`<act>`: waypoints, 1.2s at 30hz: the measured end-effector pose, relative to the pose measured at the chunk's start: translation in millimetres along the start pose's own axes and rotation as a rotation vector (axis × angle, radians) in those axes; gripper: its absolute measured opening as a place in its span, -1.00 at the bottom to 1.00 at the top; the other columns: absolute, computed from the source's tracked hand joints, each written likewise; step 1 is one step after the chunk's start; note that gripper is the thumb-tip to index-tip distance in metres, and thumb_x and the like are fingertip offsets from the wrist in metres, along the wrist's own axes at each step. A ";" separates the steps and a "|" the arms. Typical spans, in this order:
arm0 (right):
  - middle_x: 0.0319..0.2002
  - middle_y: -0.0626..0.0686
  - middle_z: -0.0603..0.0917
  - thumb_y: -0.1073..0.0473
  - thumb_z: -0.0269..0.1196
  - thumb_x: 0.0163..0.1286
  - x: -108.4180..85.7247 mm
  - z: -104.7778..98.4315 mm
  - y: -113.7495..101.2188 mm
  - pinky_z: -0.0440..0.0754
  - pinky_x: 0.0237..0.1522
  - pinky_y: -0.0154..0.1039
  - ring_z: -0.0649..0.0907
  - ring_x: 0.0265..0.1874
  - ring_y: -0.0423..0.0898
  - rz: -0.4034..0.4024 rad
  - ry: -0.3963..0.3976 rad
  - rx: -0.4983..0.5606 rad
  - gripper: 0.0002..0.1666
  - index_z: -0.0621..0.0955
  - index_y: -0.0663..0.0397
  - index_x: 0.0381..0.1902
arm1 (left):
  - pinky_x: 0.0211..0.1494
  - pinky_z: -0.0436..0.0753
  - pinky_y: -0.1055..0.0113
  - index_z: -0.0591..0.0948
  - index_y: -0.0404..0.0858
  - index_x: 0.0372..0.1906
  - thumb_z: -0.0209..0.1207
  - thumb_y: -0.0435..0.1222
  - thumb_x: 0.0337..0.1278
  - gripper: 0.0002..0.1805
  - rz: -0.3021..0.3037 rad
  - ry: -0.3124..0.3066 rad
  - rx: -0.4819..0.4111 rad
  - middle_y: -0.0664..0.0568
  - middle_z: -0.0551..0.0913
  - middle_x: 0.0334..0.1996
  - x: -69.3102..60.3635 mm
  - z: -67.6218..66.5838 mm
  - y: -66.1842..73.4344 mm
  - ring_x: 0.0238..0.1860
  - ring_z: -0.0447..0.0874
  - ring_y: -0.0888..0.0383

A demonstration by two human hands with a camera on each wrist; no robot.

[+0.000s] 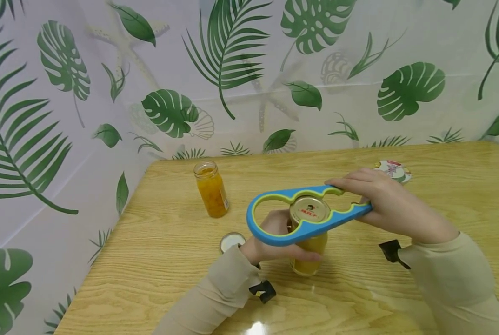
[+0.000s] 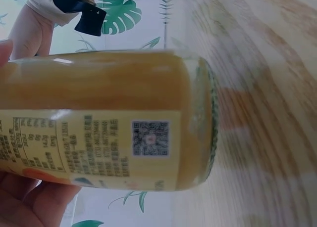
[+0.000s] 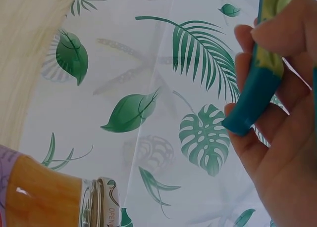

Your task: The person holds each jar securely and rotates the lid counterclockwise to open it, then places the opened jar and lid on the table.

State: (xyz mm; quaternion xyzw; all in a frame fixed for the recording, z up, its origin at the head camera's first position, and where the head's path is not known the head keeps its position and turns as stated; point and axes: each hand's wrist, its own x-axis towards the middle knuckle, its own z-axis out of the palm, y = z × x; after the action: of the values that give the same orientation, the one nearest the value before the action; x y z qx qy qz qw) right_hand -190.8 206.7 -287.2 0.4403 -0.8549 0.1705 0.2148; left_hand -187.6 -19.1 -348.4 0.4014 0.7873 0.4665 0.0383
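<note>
My left hand [image 1: 270, 244] grips a glass jar [image 1: 309, 258] of yellow-orange contents, which stands upright in the head view. Its gold lid [image 1: 309, 209] shows through the middle opening of a blue and green jar opener [image 1: 274, 239]. I cannot tell whether the opener touches the lid. My right hand [image 1: 385, 204] holds the opener by its handle end. In the right wrist view, fingers curl round one blue handle [image 3: 252, 101], and the lid [image 3: 108, 202] appears lower left. The jar's printed label [image 2: 94, 148] fills much of the left wrist view.
An uncovered jar [image 1: 213, 193] of orange contents stands at the back left of the wooden table [image 1: 169, 279]. A loose lid [image 1: 231, 242] lies beside my left wrist. Behind my right hand lies a colourful flat piece [image 1: 393, 170]. A leaf-patterned cloth [image 1: 241, 102] hangs behind.
</note>
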 end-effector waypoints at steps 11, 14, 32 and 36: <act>-0.27 0.02 0.59 0.54 0.33 -0.36 1.0 -0.3 1.7 0.42 -0.37 -0.13 0.51 -0.31 -0.06 0.051 -0.005 -0.013 -0.24 0.52 0.20 -0.02 | -0.06 0.46 0.44 0.47 -0.19 0.04 0.45 -0.29 -0.43 -0.31 -0.116 0.054 -0.149 0.16 0.56 -0.14 -0.7 -1.1 -8.6 -0.15 0.49 0.34; -0.27 0.04 0.59 0.55 0.33 -0.37 1.1 -0.5 2.4 0.44 -0.37 -0.12 0.52 -0.31 -0.04 0.062 0.002 -0.010 -0.23 0.52 0.19 -0.02 | -0.04 0.45 0.42 0.48 -0.21 0.03 0.45 -0.31 -0.44 -0.31 -0.142 0.084 -0.187 0.13 0.57 -0.15 -0.6 -2.4 -11.6 -0.14 0.50 0.31; -0.20 0.14 0.54 0.49 0.28 -0.18 -0.6 -6.0 2.8 0.44 -0.33 -0.09 0.48 -0.26 0.03 0.306 -0.092 -0.007 -0.30 0.47 0.24 0.06 | 0.00 0.43 0.37 0.51 -0.28 -0.08 0.45 -0.40 -0.49 -0.38 -0.136 0.331 -0.170 0.07 0.59 -0.19 18.5 -11.8 -38.7 -0.15 0.50 0.25; -0.19 0.16 0.54 0.49 0.27 -0.16 -1.2 -6.2 4.5 0.44 -0.32 -0.08 0.48 -0.24 0.05 0.341 -0.103 0.001 -0.30 0.45 0.24 0.08 | -0.02 0.44 0.39 0.49 -0.23 -0.06 0.47 -0.37 -0.51 -0.34 -0.144 0.353 -0.110 0.11 0.58 -0.18 24.2 -16.9 -42.2 -0.14 0.49 0.26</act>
State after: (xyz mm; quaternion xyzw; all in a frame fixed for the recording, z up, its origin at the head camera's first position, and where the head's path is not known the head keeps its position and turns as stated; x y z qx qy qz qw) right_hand -192.6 213.0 -283.1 0.2973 -0.9270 0.1821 0.1383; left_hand -236.4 -25.1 -363.6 0.2532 0.7817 0.5681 -0.0449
